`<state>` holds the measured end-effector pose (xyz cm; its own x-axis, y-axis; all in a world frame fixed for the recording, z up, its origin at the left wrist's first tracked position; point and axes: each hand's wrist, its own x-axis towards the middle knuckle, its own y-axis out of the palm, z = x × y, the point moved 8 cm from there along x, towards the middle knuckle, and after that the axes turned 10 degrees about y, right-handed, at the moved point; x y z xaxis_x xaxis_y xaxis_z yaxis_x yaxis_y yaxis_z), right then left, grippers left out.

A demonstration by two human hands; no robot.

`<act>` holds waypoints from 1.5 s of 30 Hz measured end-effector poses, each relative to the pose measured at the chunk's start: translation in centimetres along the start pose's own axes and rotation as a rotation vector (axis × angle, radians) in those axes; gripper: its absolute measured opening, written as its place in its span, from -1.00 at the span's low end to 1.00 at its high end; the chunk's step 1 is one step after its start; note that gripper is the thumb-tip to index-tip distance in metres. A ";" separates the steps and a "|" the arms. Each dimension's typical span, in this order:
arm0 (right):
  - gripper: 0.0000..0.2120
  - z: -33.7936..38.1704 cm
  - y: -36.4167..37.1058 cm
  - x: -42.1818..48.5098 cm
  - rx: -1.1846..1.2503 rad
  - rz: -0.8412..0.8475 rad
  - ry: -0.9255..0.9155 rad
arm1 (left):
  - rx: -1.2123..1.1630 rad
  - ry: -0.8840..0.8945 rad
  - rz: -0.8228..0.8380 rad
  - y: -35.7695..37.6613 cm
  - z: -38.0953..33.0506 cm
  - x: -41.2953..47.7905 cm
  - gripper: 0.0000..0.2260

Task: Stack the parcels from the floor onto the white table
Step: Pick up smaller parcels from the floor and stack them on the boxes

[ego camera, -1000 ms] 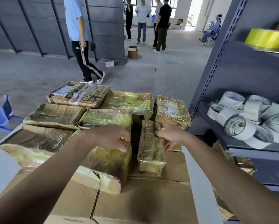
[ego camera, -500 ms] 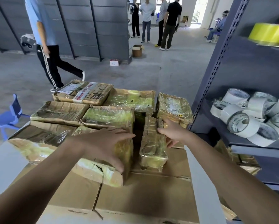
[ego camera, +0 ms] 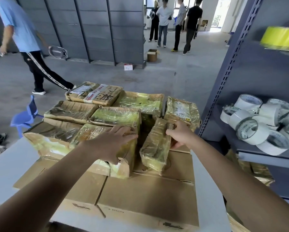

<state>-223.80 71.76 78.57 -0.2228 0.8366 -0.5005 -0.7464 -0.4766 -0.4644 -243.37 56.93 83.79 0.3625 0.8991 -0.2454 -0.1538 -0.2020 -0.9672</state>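
Note:
Several tape-wrapped cardboard parcels lie packed on the white table (ego camera: 10, 166), over large plain cartons (ego camera: 148, 195). My left hand (ego camera: 113, 143) lies flat with spread fingers on a tall yellow-taped parcel (ego camera: 123, 168) at the stack's front. My right hand (ego camera: 179, 134) grips the far right side of a narrow parcel (ego camera: 155, 148) that stands on edge, tilted, just right of the tall one. A dark gap separates the two parcels. A labelled parcel (ego camera: 182, 111) lies behind my right hand.
A grey metal shelf (ego camera: 224, 77) stands close on the right, holding white tape rolls (ego camera: 261, 124) and a yellow roll (ego camera: 281, 37). More parcels (ego camera: 261, 173) sit under the shelf. A blue chair (ego camera: 25, 114) stands left. A person in a blue shirt (ego camera: 23, 44) walks past; others stand far back.
My left hand has opened from a grip on the tall parcel's edge to lying flat on top. The person in blue walked left. My right hand stays on the narrow parcel.

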 end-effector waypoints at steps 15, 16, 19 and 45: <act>-0.91 -5.1 -1.3 -2.6 0.859 -0.164 0.249 | -0.057 0.112 0.045 1.6 1.3 1.6 0.03; -0.92 -5.0 -0.9 -2.7 0.882 -0.178 0.266 | -0.055 0.121 0.050 1.7 1.3 1.7 0.03; -0.88 -4.2 1.1 -3.0 0.901 -0.172 0.304 | -0.044 0.148 0.057 1.8 1.2 1.8 0.04; -0.50 -4.3 6.3 -12.2 0.281 -0.347 0.306 | -0.172 0.289 -0.332 -1.5 -0.8 -4.5 -0.18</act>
<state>-223.06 57.41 78.58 0.2277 0.7951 -0.5620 -0.8922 -0.0608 -0.4475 -244.01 52.88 86.29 0.6107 0.7861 0.0947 0.1598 -0.0052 -0.9871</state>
